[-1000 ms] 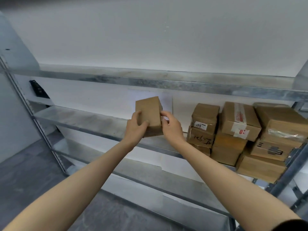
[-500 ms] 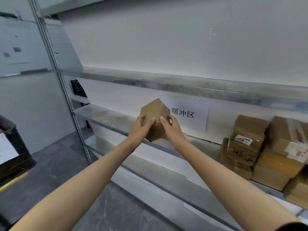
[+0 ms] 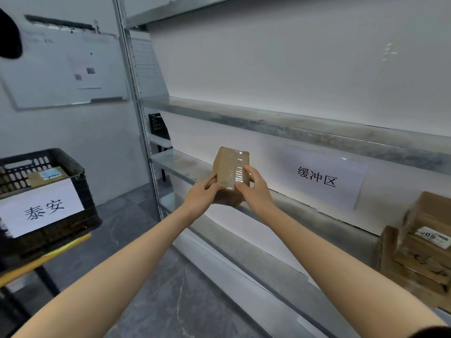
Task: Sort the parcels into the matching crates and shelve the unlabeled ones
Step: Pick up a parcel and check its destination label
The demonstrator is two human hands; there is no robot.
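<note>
In front of steel shelf (image 3: 300, 203), left of 缓冲区 sign (image 3: 317, 179) | taped cardboard parcel (image 3: 230, 174) upright at shelf's front edge | L hand (image 3: 200, 198) + R hand (image 3: 256, 191) both clasp its lower sides | advice: check all faces for label, then set flat, well back.

wall (image 3: 292, 57): white | floor (image 3: 170, 301): grey, marbled | furniture: metal shelving rack (image 3: 292, 123) | whiteboard (image 3: 61, 69): mounted at left

Parcel stockroom: metal shelving (image 3: 317, 132), labelled crate (image 3: 48, 191)
</note>
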